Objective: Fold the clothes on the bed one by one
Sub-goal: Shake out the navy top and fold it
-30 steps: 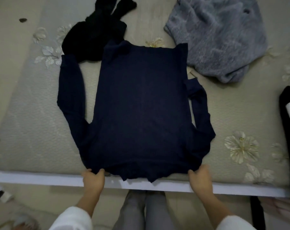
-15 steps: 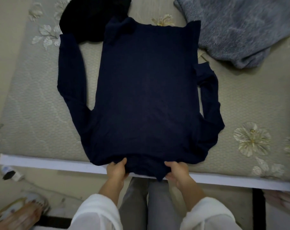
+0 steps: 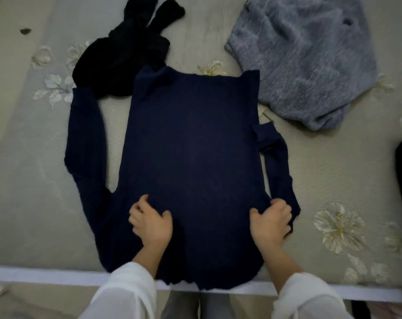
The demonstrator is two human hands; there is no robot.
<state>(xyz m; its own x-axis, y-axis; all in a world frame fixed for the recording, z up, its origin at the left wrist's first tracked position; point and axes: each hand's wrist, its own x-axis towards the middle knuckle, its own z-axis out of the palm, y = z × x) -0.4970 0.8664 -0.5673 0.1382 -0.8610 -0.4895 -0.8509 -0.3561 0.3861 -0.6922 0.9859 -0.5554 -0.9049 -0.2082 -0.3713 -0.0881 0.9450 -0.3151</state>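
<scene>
Broadly, the bed [image 3: 34,180] is carrying everything. The navy sweater [image 3: 190,146] is lying flat across its near middle, its near end hanging over the bed's edge and a sleeve trailing along each side. A grey sweater [image 3: 306,61] is lying crumpled far right, and a black garment [image 3: 126,58] is bunching far left, touching the navy one. The left grip [image 3: 150,223] and right grip [image 3: 271,224] are curling into the navy sweater's near part, clutching fabric.
</scene>
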